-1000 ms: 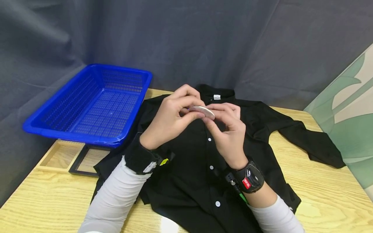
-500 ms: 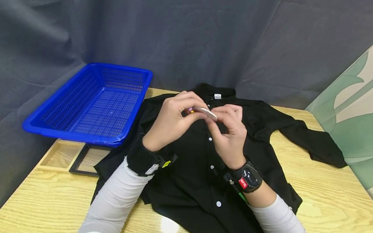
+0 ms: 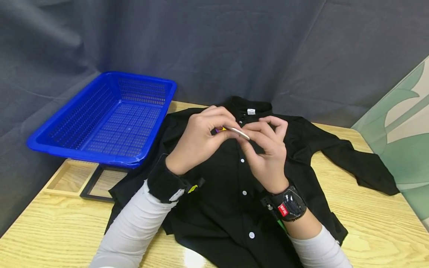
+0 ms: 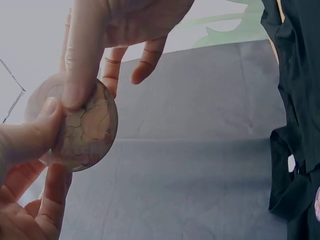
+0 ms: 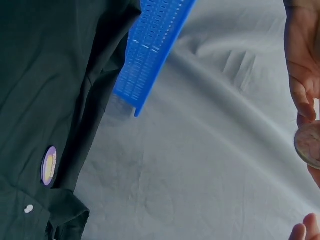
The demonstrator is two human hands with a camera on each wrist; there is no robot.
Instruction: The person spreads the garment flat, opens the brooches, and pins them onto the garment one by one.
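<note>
Both our hands, left hand (image 3: 197, 143) and right hand (image 3: 266, 152), pinching a round badge (image 3: 237, 131) over our black shirt (image 3: 228, 193), blue mesh basket (image 3: 110, 119) far left holding nothing

shirt (image 3: 234, 193) on table (image 3: 375, 223), basket (image 3: 110, 119) left, hands above shirt

A dark grey cloth backdrop (image 3: 234, 44) hangs behind a light wooden table (image 3: 375, 223).

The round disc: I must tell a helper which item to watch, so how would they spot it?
Find the black shirt spread on the wooden table. Above its collar, the left hand and right hand pinch a thin disc between fingertips. It is the only flat, pale, round piece held in the air.
</note>
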